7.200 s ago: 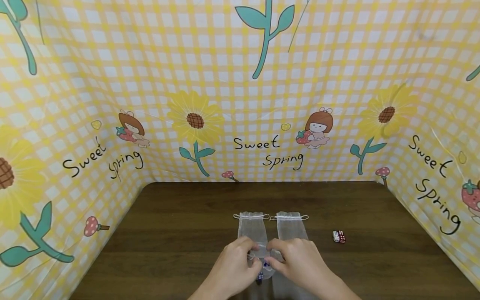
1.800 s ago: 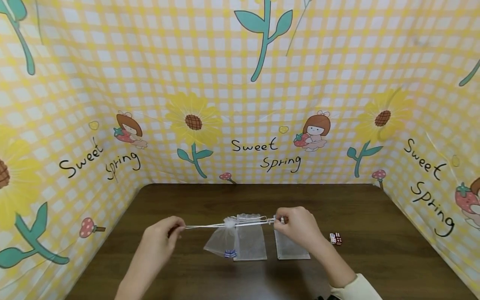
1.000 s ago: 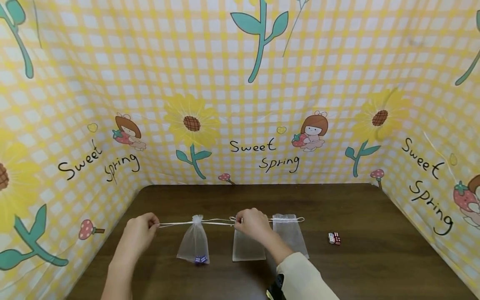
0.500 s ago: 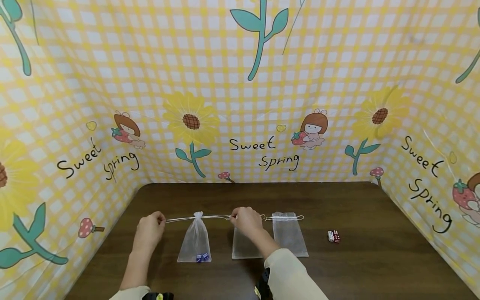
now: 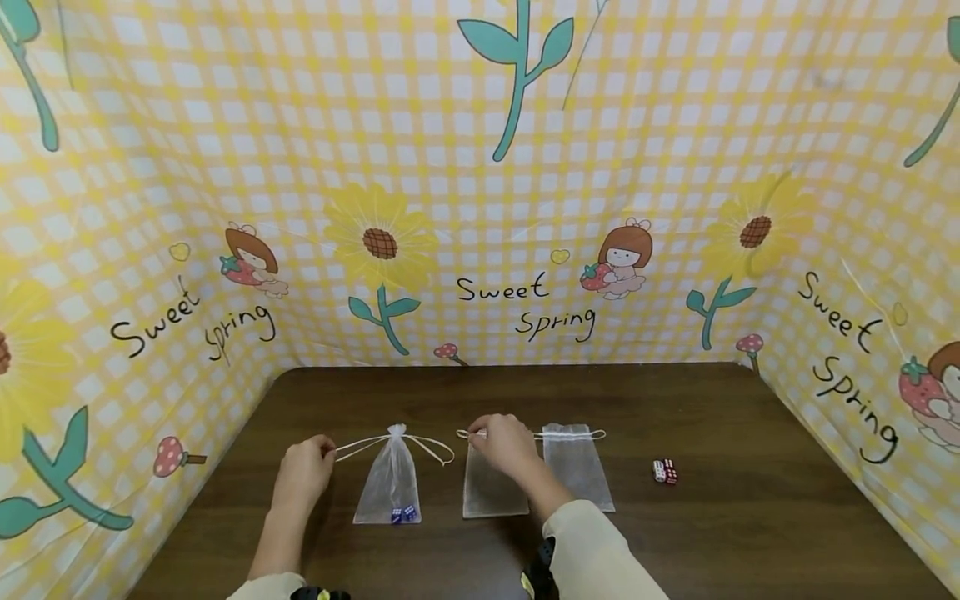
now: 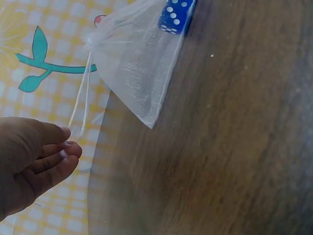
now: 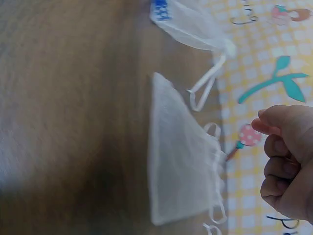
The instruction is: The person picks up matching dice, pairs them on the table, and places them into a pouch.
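My left hand (image 5: 303, 471) pinches one end of a white drawstring (image 6: 84, 98) at its fingertips, and the cord hangs slack. That cord belongs to a sheer white organza pouch (image 5: 382, 492), gathered at the neck, with blue dice (image 5: 402, 514) showing through near its bottom. On the pouch's other side, the drawstring loop (image 5: 438, 450) lies loose. My right hand (image 5: 504, 442) hovers over the top of a flat second pouch (image 5: 491, 492) and hides part of it. In the right wrist view its fingers (image 7: 279, 169) are curled, thumb and forefinger close together, with nothing between them.
A third flat organza pouch (image 5: 577, 475) lies right of the second, its drawstring loops at the top. Farther right sit white and red dice (image 5: 664, 471) on the dark wooden table (image 5: 750, 533). A yellow checked cloth (image 5: 510, 208) walls the back and sides.
The blue dice went into the pouch, whose neck was drawn tight and which was set down at left. Just now my right hand let go of its drawstring loop; the taut cords slackened.
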{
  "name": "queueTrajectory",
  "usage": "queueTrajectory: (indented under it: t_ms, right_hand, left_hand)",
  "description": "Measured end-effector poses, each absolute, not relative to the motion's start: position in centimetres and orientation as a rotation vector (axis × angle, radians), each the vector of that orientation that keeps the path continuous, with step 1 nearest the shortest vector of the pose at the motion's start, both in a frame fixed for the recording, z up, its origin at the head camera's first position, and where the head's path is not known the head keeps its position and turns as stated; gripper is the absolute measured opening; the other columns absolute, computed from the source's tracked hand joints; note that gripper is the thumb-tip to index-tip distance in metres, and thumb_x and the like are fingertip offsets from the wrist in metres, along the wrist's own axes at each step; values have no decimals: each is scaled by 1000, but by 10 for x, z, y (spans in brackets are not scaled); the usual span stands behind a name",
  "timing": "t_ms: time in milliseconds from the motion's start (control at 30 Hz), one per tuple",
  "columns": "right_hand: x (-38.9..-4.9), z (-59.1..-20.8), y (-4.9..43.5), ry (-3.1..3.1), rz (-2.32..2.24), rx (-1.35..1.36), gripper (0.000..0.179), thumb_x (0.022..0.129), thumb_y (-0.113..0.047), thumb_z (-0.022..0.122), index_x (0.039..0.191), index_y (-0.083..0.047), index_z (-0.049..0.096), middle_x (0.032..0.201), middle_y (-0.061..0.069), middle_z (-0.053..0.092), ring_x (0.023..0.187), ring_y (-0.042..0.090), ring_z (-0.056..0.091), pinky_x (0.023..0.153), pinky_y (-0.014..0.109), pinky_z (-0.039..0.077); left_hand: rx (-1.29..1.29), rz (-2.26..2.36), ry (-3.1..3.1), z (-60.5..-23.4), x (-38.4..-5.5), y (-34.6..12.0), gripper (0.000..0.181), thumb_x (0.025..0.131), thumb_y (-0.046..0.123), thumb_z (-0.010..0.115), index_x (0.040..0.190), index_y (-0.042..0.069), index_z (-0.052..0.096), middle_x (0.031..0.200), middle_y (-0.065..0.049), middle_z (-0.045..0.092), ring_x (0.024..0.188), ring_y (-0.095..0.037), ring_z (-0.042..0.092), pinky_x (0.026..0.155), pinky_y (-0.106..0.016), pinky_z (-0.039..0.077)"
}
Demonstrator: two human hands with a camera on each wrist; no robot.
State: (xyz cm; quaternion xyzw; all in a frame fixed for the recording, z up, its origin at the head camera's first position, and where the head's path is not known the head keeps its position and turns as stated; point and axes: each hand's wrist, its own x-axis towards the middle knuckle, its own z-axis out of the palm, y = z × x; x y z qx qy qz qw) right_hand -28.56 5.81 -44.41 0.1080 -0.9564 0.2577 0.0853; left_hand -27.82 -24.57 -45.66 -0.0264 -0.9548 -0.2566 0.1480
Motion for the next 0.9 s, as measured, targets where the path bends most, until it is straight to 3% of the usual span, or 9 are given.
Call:
queueTrajectory:
  t_ms: [100, 233, 500, 700, 867, 900]
  right_hand:
    - [-282, -432, 70, -2794, 799, 381, 14, 85, -25, 64, 95, -18, 72, 74, -4, 66, 55, 12, 53, 42, 28, 39]
    - [-270, -412, 91, -2698, 743, 422, 12, 85, -26, 65, 92, -19, 72, 72, -8, 65, 54, 7, 51, 41, 25, 37]
    - [-231, -372, 140, -2564, 702, 359, 7, 83, -22, 69, 89, -20, 72, 72, -7, 66, 56, 6, 53, 44, 28, 39]
    - [-199, -361, 173, -2476, 600, 369, 7, 80, -16, 72, 87, -18, 72, 60, -11, 58, 50, 3, 45, 44, 27, 36]
    - [-176, -368, 211, -2564, 564, 191, 12, 84, -23, 67, 92, -16, 72, 53, -11, 46, 46, 6, 38, 40, 27, 31]
    - [-173, -370, 220, -2593, 568, 145, 14, 86, -25, 65, 94, -16, 72, 55, -9, 51, 47, 7, 42, 40, 27, 32]
  left_hand:
    - [-82, -725, -2727, -453, -276, -243, 14, 84, 0, 58, 94, -7, 64, 85, -22, 64, 73, -34, 61, 60, -47, 48]
    - [-143, -692, -2635, -437, -272, -228, 15, 85, 0, 58, 96, -8, 64, 89, -23, 64, 80, -37, 61, 65, -48, 49]
    - [-510, -678, -2519, -410, -261, -174, 8, 82, 0, 65, 90, -2, 67, 87, -13, 65, 77, -26, 62, 67, -38, 52]
    - [-789, -676, -2626, -417, -255, -131, 7, 82, 4, 66, 89, 5, 69, 89, -6, 66, 82, -20, 63, 73, -34, 51]
    - [-1077, -614, -2745, -436, -254, -104, 12, 86, 5, 62, 94, 5, 70, 91, -4, 67, 86, -18, 63, 73, -32, 52]
    - [-1111, -592, -2774, -440, -253, -100, 14, 86, 6, 61, 96, 6, 70, 94, -3, 68, 88, -17, 63, 73, -31, 51]
